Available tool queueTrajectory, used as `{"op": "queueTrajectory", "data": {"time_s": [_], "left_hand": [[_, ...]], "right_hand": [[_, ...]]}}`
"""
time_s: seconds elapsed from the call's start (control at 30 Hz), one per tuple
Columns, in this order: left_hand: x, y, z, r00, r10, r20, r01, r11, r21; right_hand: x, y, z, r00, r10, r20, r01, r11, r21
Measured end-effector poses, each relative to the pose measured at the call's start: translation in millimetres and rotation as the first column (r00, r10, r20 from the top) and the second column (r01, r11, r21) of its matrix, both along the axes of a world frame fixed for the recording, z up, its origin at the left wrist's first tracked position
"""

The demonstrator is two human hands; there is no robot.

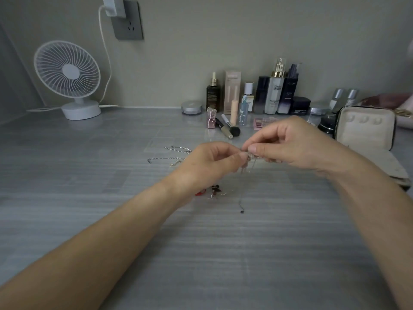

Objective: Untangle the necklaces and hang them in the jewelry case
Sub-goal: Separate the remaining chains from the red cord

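My left hand (210, 162) and my right hand (292, 142) meet above the middle of the desk, both pinching a thin silver necklace (242, 198) at a small knot between the fingertips. Its chain hangs down to a dark bead near the desk. Two loose silver chains (169, 154) lie on the desk left of my left hand. A small tangle with red and dark pieces (212, 191) lies under my left wrist, partly hidden. The open beige jewelry case (366, 128) stands at the right, its lid upright with three hooks.
A row of cosmetic bottles and jars (263, 95) lines the back wall, with a makeup brush (230, 127) and a pink bottle (211, 118) in front. A white desk fan (69, 79) stands back left, its cable running to a wall socket (128, 23).
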State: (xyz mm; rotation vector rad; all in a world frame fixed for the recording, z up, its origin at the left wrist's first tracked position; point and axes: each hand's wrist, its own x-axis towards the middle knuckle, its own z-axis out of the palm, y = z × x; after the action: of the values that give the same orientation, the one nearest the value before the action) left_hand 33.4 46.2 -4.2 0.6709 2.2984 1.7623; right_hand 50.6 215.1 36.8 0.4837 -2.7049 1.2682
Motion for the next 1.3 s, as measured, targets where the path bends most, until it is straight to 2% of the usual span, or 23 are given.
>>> {"op": "queueTrajectory", "data": {"time_s": [0.3, 0.47, 0.63, 0.87, 0.93, 1.07, 1.2, 1.3], "left_hand": [[-5, -2, 0, 0.994, 0.105, -0.001, -0.105, 0.994, 0.023], [-4, -2, 2, 0.997, 0.065, 0.049, -0.067, 0.997, 0.042], [-7, -5, 3, 0.983, 0.024, 0.183, -0.049, 0.99, 0.135], [-10, -5, 4, 0.963, 0.017, 0.267, -0.074, 0.976, 0.204], [-10, -6, 4, 0.963, 0.004, 0.271, -0.065, 0.974, 0.216], [-11, -7, 3, 0.963, -0.032, 0.269, -0.04, 0.966, 0.257], [-13, -9, 4, 0.958, -0.02, 0.286, -0.065, 0.957, 0.284], [-16, -10, 6, 0.954, 0.031, 0.297, -0.121, 0.95, 0.288]], "right_hand": [[0, 0, -1, 0.999, -0.006, 0.054, 0.01, 0.998, -0.065], [-1, 0, -1, 0.997, 0.002, 0.072, 0.005, 0.995, -0.102], [-5, -1, -8, 1.0, -0.008, -0.005, 0.008, 1.0, 0.026], [-7, -2, -11, 0.998, 0.019, -0.055, -0.017, 0.999, 0.04], [-9, -3, -14, 0.999, 0.029, -0.032, -0.027, 0.997, 0.075], [-13, -11, -28, 0.99, 0.064, 0.127, -0.09, 0.973, 0.214], [-17, -18, -37, 0.995, 0.041, 0.092, -0.062, 0.967, 0.249], [-19, -14, -38, 0.991, 0.037, 0.132, -0.068, 0.969, 0.239]]}}
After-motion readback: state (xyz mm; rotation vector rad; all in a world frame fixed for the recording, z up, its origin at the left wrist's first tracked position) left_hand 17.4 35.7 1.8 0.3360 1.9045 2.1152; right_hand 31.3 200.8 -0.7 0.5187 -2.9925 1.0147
